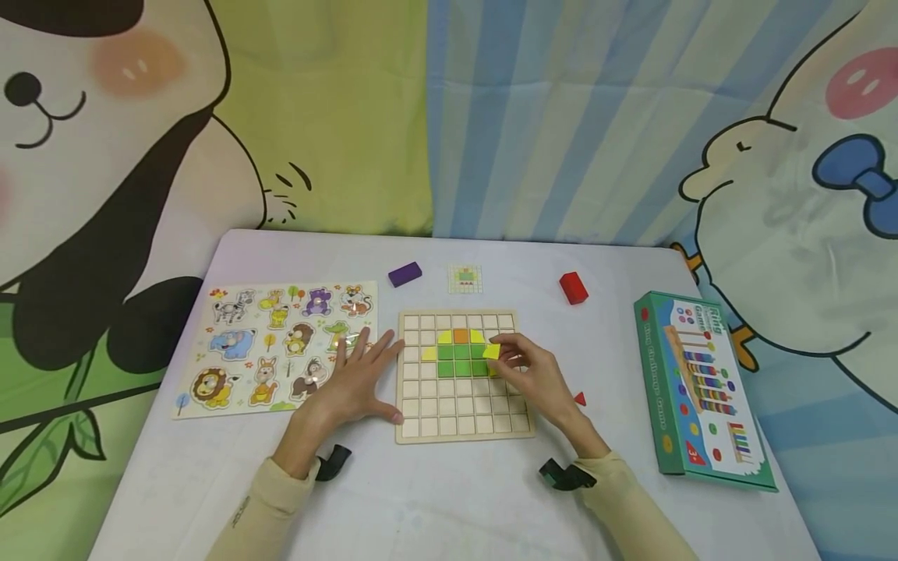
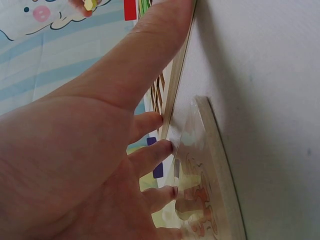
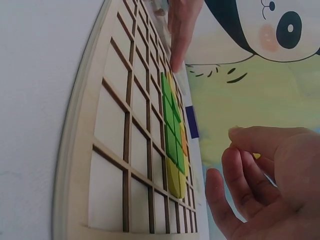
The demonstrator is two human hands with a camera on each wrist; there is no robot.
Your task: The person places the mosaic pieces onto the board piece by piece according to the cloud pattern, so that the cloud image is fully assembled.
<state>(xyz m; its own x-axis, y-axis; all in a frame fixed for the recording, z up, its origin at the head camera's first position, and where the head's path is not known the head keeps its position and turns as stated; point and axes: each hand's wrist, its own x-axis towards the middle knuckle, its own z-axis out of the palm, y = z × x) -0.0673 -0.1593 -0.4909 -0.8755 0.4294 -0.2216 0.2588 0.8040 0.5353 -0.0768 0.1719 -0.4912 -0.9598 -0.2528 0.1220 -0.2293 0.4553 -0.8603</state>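
Observation:
A wooden grid board lies on the table with green square tiles, an orange tile and yellow pieces in its upper cells. Over the right end of the green tiles, my right hand pinches a small yellow tile between thumb and fingers. In the right wrist view that tile is mostly hidden behind the fingers. My left hand is spread with straight fingers at the board's left side, its thumb right at the board's edge. Its other fingers reach over the corner of the animal puzzle.
Behind the board are a small pattern card, a purple block and a red block. A red triangle piece lies beside my right wrist. Farther right stands a green toy box. Printed curtains hang behind the table.

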